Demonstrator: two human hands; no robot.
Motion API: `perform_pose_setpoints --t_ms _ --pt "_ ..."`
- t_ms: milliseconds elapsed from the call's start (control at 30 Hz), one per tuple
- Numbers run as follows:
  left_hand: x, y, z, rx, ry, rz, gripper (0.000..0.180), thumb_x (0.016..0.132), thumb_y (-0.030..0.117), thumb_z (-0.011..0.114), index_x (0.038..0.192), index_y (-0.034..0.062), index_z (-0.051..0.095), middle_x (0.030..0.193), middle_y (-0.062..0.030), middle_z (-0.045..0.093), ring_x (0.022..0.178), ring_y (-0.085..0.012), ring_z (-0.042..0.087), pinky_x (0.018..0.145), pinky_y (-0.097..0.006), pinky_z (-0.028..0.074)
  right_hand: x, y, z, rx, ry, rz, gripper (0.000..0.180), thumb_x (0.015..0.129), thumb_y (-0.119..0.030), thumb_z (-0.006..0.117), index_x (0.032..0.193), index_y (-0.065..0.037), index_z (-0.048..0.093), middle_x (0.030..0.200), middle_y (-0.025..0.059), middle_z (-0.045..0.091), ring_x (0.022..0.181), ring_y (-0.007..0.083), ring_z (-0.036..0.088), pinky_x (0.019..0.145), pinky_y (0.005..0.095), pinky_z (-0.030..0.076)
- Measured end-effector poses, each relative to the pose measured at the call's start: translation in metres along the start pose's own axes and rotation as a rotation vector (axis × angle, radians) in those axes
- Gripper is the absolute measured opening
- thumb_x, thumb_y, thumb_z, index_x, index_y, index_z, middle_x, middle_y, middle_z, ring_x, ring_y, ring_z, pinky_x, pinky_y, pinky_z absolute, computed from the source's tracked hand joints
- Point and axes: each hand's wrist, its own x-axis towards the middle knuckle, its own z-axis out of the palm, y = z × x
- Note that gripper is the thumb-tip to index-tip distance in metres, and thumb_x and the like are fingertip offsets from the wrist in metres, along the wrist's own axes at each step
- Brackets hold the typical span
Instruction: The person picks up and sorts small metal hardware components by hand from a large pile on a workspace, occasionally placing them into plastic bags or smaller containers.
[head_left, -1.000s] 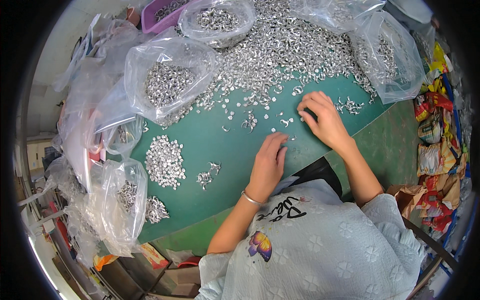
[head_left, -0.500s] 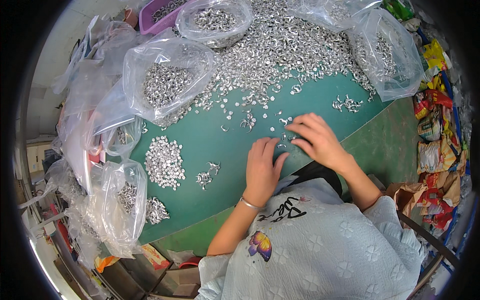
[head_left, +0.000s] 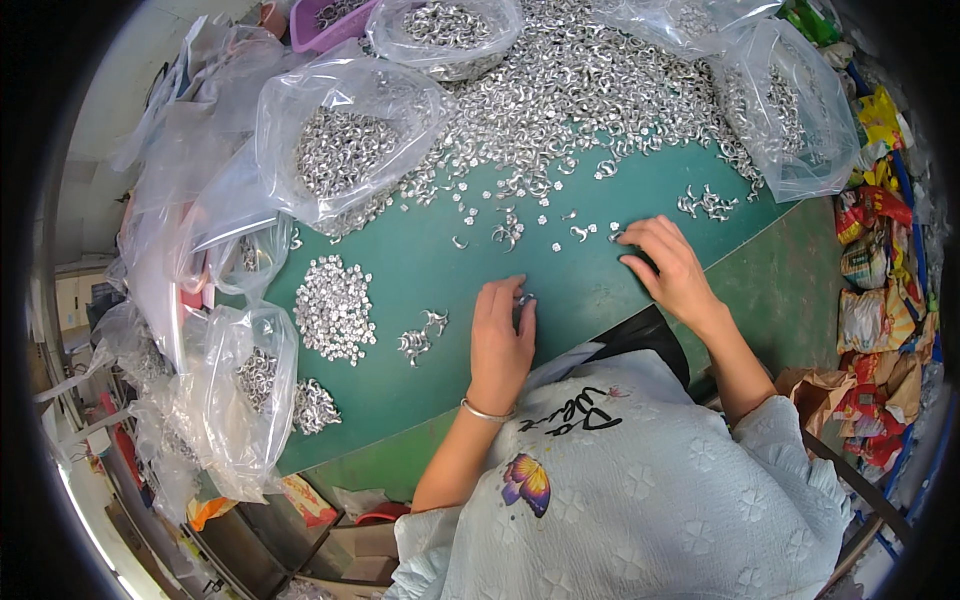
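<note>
Since the earlier frame our right hand (head_left: pixel 672 268) had slid away to the right, off toward the far table edge, while our left hand (head_left: pixel 502 340) had stayed low near our body.

Well left of the left hand lay clear bags (head_left: pixel 240 385) of small metal parts, then a heap (head_left: pixel 333 307) of the same silver parts on the green table (head_left: pixel 420 270). Just left of that hand sat a little cluster (head_left: pixel 418 340) of curled parts. Our left hand rested palm down, fingers (head_left: pixel 524 312) bent over one small part (head_left: pixel 522 299) at their tips; whether it was pinched we could not tell. A bangle (head_left: pixel 486 411) circled that wrist.

Between the two hands loose parts (head_left: pixel 507 232) were scattered. Our right hand lay flat with fingers spread, fingertips touching a part (head_left: pixel 615 236) at its left edge, gripping nothing that we could see. Beyond both hands spread the big pile (head_left: pixel 590 80), and right of the right hand sat a few more parts (head_left: pixel 705 202) and another bag (head_left: pixel 790 110).
</note>
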Motion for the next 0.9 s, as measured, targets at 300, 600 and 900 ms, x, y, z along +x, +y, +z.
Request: perform_pose_setpoints --t_ms 300,600,900 --pt "-0.003 -0.003 0.000 0.126 0.013 0.047 0.026 0.080 0.001 0.068 0.104 0.0009 0.059 0.102 -0.0147 0.057 0.094 -0.0325 0.055 0.082 -0.040 0.044 -0.011 0.009 -0.006 -0.008 0.176 0.206 0.032 0.075 -0.005 0.075 0.104 -0.002 0.062 0.103 0.0130 0.057 0.094 0.0328 0.054 0.083 0.0388 0.045" --pt "-0.021 -0.017 -0.023 0.500 0.190 -0.026 0.016 0.080 0.003 0.066 0.094 0.0068 0.061 0.106 -0.0110 0.055 0.101 -0.0306 0.052 0.084 -0.043 0.036 -0.010 -0.002 0.004 -0.136 0.128 0.198 0.032 0.076 -0.013 0.075 0.103 -0.003 0.062 0.100 0.0114 0.054 0.094 0.0313 0.053 0.081 0.0398 0.044" --pt "-0.035 -0.034 -0.038 0.613 0.306 -0.059 0.022 0.080 0.002 0.064 0.101 0.0072 0.061 0.113 -0.0116 0.055 0.111 -0.0319 0.050 0.096 -0.046 0.031 -0.008 0.005 0.010 -0.081 0.162 0.206 0.014 0.079 0.001 0.068 0.090 0.001 0.059 0.093 0.0151 0.056 0.085 0.0350 0.058 0.074 0.0403 0.048"
